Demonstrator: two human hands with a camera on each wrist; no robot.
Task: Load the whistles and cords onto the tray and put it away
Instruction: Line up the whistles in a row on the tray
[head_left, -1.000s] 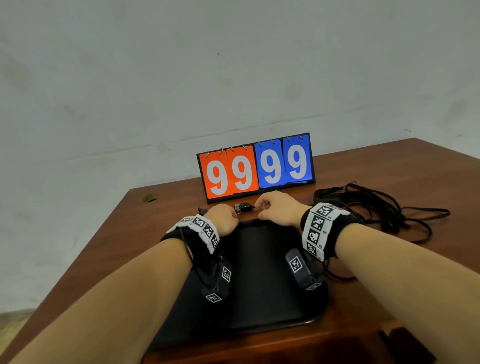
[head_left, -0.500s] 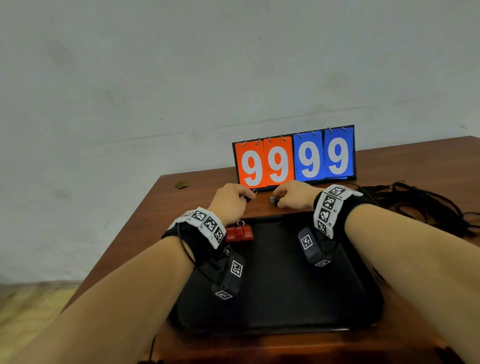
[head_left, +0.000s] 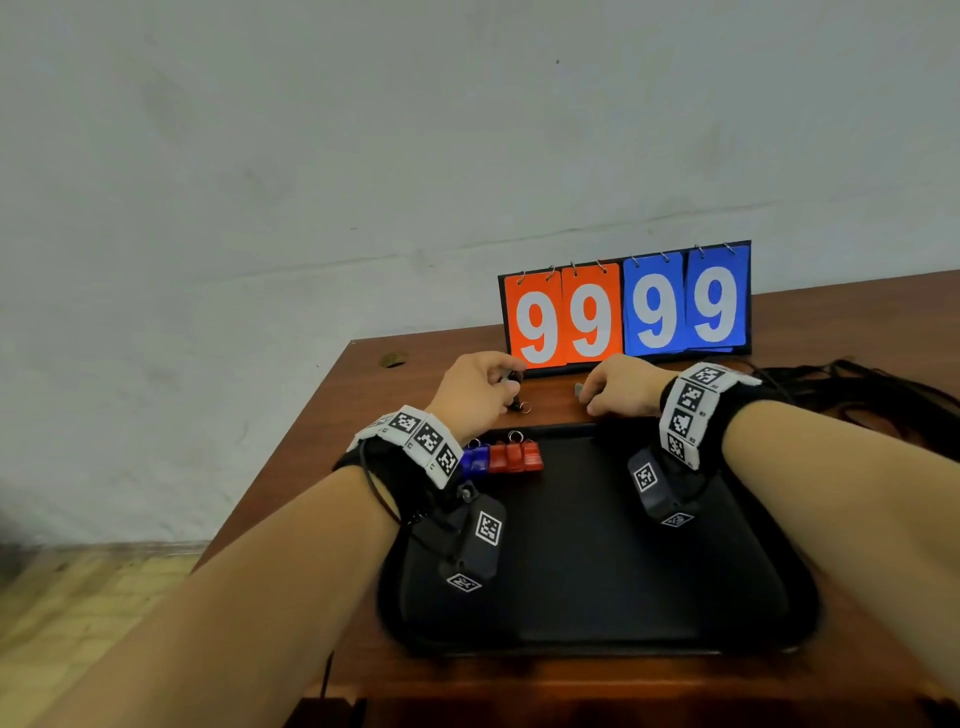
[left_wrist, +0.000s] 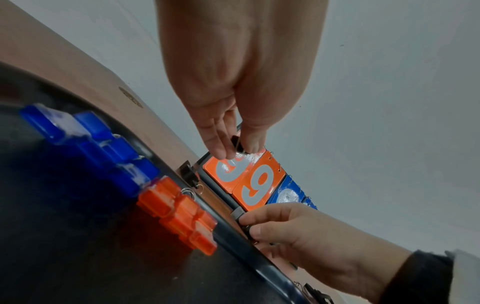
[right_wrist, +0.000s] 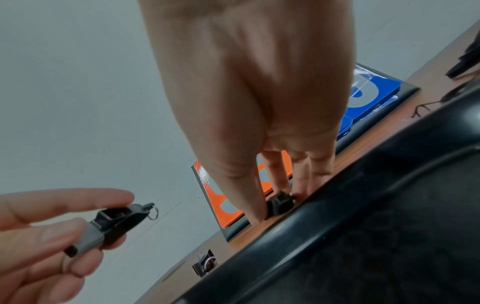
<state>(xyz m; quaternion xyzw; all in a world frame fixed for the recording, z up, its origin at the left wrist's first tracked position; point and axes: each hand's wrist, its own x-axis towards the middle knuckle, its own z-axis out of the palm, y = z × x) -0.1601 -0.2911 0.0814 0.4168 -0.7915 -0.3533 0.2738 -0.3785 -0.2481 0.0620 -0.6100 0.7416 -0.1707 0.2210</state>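
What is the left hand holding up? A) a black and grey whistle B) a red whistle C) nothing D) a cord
A: the left hand pinches a black and grey whistle above the table, while the red whistles lie on the tray.

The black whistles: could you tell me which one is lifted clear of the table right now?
The black whistle pinched in the left hand is up off the table. The right hand grips another lying on the wood, and a third lies untouched beside the tray.
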